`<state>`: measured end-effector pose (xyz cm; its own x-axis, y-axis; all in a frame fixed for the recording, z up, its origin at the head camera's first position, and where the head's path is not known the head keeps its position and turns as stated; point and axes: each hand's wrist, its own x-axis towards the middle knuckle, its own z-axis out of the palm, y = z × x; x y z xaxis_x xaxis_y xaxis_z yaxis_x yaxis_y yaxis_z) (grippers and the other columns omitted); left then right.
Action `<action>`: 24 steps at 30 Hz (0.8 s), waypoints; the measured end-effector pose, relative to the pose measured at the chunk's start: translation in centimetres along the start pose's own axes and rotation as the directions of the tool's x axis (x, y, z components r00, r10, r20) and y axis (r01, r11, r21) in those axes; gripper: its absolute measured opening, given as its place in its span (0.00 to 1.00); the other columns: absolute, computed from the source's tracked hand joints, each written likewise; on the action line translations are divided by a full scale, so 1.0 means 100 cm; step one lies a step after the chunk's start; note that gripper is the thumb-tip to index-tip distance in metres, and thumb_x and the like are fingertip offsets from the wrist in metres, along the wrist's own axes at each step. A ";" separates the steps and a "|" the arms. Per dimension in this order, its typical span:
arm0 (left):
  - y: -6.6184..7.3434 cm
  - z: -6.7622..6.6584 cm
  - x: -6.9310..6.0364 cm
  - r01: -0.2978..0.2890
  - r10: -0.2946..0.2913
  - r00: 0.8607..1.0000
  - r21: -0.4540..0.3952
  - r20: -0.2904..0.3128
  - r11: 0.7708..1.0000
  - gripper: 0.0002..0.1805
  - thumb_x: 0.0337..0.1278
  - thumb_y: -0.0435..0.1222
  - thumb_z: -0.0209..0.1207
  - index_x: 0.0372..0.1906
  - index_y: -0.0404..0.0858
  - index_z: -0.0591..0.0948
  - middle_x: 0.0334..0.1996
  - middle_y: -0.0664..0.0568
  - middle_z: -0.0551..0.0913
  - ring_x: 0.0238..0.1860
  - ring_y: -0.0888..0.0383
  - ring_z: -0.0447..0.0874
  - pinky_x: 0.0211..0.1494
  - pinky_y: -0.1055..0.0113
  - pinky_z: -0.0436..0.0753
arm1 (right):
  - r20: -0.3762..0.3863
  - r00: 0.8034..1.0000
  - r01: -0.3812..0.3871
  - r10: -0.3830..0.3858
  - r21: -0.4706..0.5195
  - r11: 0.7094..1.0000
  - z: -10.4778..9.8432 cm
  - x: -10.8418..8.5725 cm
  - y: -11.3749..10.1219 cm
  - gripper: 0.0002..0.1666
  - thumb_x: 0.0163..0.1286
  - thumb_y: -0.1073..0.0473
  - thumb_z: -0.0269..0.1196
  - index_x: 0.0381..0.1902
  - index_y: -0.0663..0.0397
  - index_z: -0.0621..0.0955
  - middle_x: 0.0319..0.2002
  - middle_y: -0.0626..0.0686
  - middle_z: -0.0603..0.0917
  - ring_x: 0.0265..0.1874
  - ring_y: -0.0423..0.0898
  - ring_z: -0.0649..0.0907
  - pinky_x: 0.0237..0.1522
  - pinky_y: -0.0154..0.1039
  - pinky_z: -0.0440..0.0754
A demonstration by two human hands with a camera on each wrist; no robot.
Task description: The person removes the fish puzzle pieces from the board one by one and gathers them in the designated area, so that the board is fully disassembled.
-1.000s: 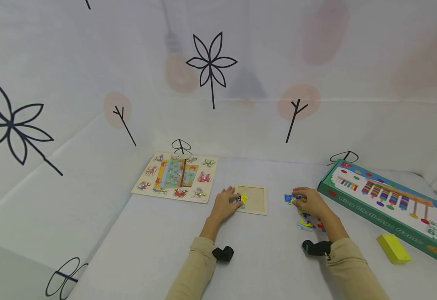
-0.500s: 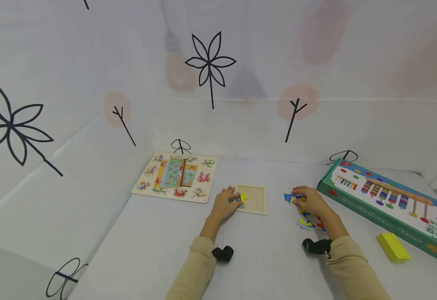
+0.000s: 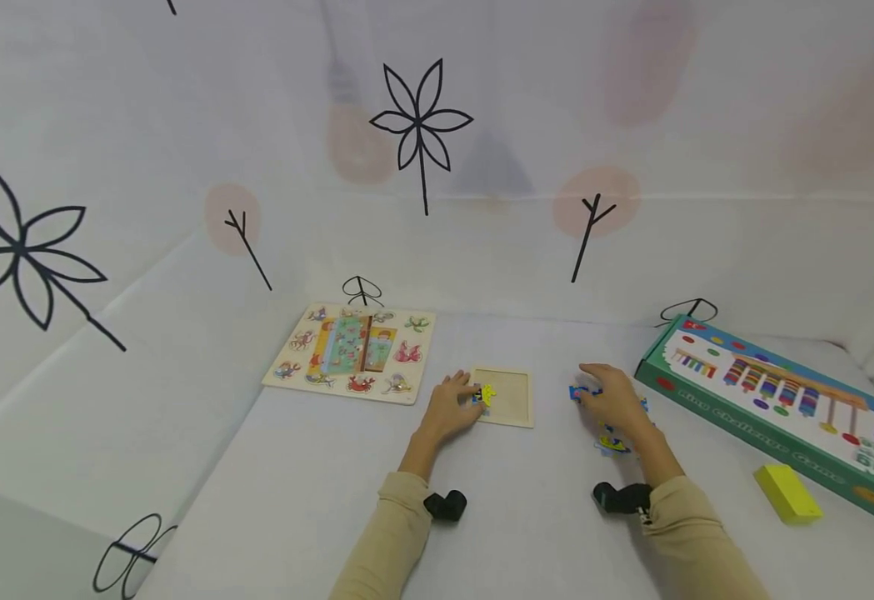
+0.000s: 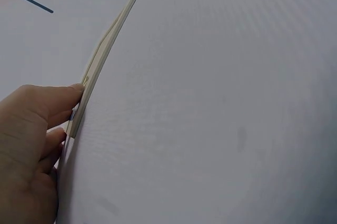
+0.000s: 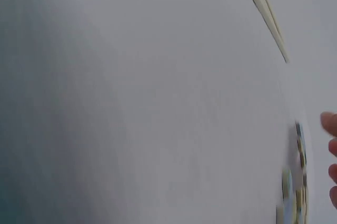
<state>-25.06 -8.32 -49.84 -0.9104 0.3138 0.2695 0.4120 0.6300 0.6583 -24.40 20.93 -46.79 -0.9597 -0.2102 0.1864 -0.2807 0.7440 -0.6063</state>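
My left hand [image 3: 447, 408] holds the left side of a small wooden puzzle tray [image 3: 531, 400], thumb and fingers at its edge. A yellow jigsaw piece [image 3: 488, 393] lies inside the tray, beside the thumb. In the left wrist view the thumb of the left hand [image 4: 31, 113] touches the tray [image 4: 100, 60] near its corner. My right hand [image 3: 612, 402] hovers over a pile of loose jigsaw pieces [image 3: 613, 442], thumb and forefinger spread apart. A blue piece [image 3: 575, 392] shows by its fingertips. Blurred fingers [image 5: 333, 150] stand clear of the pieces [image 5: 301, 150] in the right wrist view.
A wooden board with sea-animal pictures [image 3: 417, 385] lies at the back left. On the right stands a long green game box [image 3: 781, 408], with a yellow block [image 3: 787, 495] in front of it. White patterned cloth [image 3: 496, 250] closes off the back.
My right hand has lifted off the pieces and shifted slightly left, its thumb and forefinger parting. The left hand has stayed at the tray.
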 end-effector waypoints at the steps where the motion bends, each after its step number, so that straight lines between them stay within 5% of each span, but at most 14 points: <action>1: 0.000 0.000 0.000 -0.006 0.006 1.000 0.010 0.002 1.000 0.20 0.48 0.38 0.63 0.47 0.31 0.83 0.58 0.35 0.74 0.65 0.42 0.66 0.68 0.44 0.61 | -0.034 0.999 0.014 -0.014 0.016 1.000 0.003 0.000 -0.004 0.27 0.61 0.66 0.61 0.57 0.75 0.71 0.56 0.75 0.71 0.58 0.71 0.68 0.59 0.64 0.66; 7: 0.003 -0.001 0.001 -0.024 0.024 1.000 0.049 0.011 0.998 0.20 0.49 0.37 0.65 0.47 0.29 0.82 0.57 0.32 0.74 0.65 0.40 0.66 0.69 0.44 0.58 | -0.154 0.983 0.117 -0.100 0.104 0.988 0.025 0.007 -0.025 0.25 0.59 0.68 0.63 0.54 0.76 0.74 0.52 0.73 0.76 0.52 0.69 0.74 0.52 0.63 0.73; 19: 0.011 0.005 -0.001 0.098 -0.099 0.995 0.149 -0.001 0.984 0.22 0.53 0.41 0.64 0.51 0.32 0.81 0.58 0.36 0.75 0.66 0.41 0.65 0.71 0.47 0.56 | -0.097 0.985 0.166 -0.146 0.256 0.952 0.069 0.024 -0.060 0.23 0.58 0.71 0.64 0.51 0.75 0.76 0.46 0.69 0.81 0.44 0.63 0.80 0.47 0.54 0.80; 24: 0.010 0.004 -0.007 0.101 -0.102 0.995 0.126 0.000 0.987 0.22 0.58 0.42 0.60 0.53 0.32 0.80 0.60 0.38 0.74 0.67 0.42 0.64 0.71 0.49 0.55 | -0.039 0.986 0.167 -0.163 0.205 0.964 0.085 0.031 -0.069 0.21 0.59 0.70 0.62 0.51 0.74 0.77 0.45 0.67 0.82 0.41 0.60 0.82 0.45 0.52 0.81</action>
<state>-23.99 -7.63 -49.66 -0.9476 0.2485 0.2009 0.3195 0.7428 0.5884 -25.54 9.77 -48.55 -0.9000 -0.3038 0.3125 -0.4337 0.5520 -0.7122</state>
